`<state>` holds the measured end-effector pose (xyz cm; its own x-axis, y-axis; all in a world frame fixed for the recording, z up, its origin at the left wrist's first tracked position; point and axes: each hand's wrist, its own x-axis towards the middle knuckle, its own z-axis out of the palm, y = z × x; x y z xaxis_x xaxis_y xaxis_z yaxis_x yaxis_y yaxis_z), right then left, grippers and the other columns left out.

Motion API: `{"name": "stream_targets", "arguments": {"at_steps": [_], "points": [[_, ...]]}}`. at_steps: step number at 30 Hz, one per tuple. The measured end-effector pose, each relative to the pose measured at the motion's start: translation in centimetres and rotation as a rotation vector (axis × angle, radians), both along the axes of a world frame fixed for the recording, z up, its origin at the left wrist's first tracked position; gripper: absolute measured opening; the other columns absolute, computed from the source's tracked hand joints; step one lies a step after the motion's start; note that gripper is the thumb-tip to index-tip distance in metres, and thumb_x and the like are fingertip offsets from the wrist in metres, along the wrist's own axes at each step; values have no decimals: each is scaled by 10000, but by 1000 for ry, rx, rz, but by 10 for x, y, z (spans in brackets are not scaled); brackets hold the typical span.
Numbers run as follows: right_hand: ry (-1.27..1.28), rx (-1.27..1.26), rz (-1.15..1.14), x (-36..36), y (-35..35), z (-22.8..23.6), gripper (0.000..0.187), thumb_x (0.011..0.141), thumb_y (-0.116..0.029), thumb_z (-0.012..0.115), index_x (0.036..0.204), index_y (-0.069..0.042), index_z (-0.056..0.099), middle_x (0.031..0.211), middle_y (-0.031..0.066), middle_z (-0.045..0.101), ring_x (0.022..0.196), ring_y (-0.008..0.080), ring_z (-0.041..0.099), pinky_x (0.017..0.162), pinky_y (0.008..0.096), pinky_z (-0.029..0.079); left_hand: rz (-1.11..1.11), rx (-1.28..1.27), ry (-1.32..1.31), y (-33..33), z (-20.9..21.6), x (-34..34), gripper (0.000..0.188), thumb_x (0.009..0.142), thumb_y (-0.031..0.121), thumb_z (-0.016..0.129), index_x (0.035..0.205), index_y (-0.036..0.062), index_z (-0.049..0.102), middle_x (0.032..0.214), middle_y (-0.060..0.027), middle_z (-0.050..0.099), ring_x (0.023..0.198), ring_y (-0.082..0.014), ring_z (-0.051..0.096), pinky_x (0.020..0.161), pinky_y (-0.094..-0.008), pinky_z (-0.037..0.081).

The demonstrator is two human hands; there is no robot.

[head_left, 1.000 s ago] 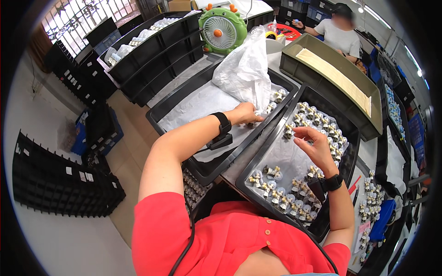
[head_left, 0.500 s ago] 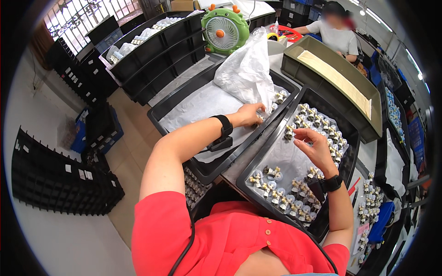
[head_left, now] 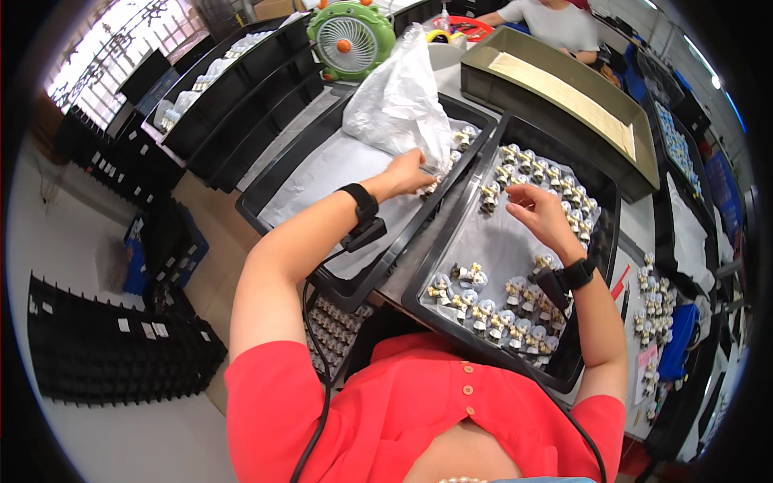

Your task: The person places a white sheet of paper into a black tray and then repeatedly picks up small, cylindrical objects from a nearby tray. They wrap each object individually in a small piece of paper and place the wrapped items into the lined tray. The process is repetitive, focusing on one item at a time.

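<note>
My left hand (head_left: 405,174) reaches over the right side of the left black tray (head_left: 372,283). Its fingers are closed at a small figurine (head_left: 431,190) with a pale blue-grey head, partly hidden by the hand. Crumpled white plastic sheeting (head_left: 394,105) lies just beyond it. My right hand (head_left: 544,216) hovers over the right black tray (head_left: 415,299), its thumb and forefinger apart and nothing seen between them. Nearest to those fingertips stands a figurine (head_left: 489,197). Rows of similar figurines fill the tray's far and right parts, and more figurines (head_left: 483,315) are along its near side.
A green fan (head_left: 351,40) and stacked black trays (head_left: 241,105) stand at the far left. Behind the right tray sits an olive bin (head_left: 564,101). More figurines (head_left: 656,302) and a blue box (head_left: 680,342) are at the right. Across the table is another person (head_left: 551,24).
The view has shifted, so the trays appear lower left to upper left of before. My left hand stays at the tray's right side; my right hand stays by the standing figurine, fingers slightly less spread.
</note>
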<state>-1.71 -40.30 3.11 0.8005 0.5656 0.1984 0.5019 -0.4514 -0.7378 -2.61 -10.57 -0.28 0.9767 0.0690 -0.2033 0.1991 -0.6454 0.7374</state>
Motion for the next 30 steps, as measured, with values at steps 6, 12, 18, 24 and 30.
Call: {"name": "stream_targets", "arguments": {"at_steps": [6, 12, 18, 24, 30], "points": [[-234, -283, 56, 1, 15, -25, 725, 669, -174, 738, 1276, 2, 381, 1186, 215, 496, 1110, 369, 484, 964, 399, 399, -120, -314, -8, -24, 89, -32, 499, 802, 318, 700, 1187, 56, 520, 950, -57, 592, 734, -103, 575, 627, -251, 448], [-184, -413, 6, 19, 44, -31, 738, 606, -66, 686, 1280, -18, 387, 1109, 212, 502, 1039, 374, 509, 880, 410, 446, -265, -670, -109, -61, 107, -65, 428, 852, 292, 657, 1205, 91, 519, 1057, -26, 553, 828, -92, 578, 722, -222, 436], [-158, 83, 116, -7, 28, 23, 824, 637, -18, 699, 1372, -82, 333, 1160, 138, 489, 1017, 264, 531, 892, 347, 457, -147, -537, -348, -71, 91, -70, 410, 847, 49, 571, 1245, 49, 472, 1117, -53, 496, 977, -117, 504, 845, -260, 446], [-129, 479, 102, -35, 28, 29, 887, 659, 1, 754, 1406, -126, 292, 1228, 81, 476, 1054, 186, 530, 952, 334, 446, -229, -436, -527, -83, 88, -72, 435, 823, 89, 636, 1224, 43, 472, 1187, -45, 499, 1010, -155, 502, 886, -302, 441], [-231, 413, 127, -34, 26, 28, 911, 646, -40, 773, 1411, -128, 286, 1216, 82, 489, 1045, 194, 534, 889, 328, 461, -274, -570, -481, -90, 76, -69, 416, 829, 92, 651, 1206, 44, 482, 1158, -28, 524, 1009, -121, 506, 856, -264, 445]]}}
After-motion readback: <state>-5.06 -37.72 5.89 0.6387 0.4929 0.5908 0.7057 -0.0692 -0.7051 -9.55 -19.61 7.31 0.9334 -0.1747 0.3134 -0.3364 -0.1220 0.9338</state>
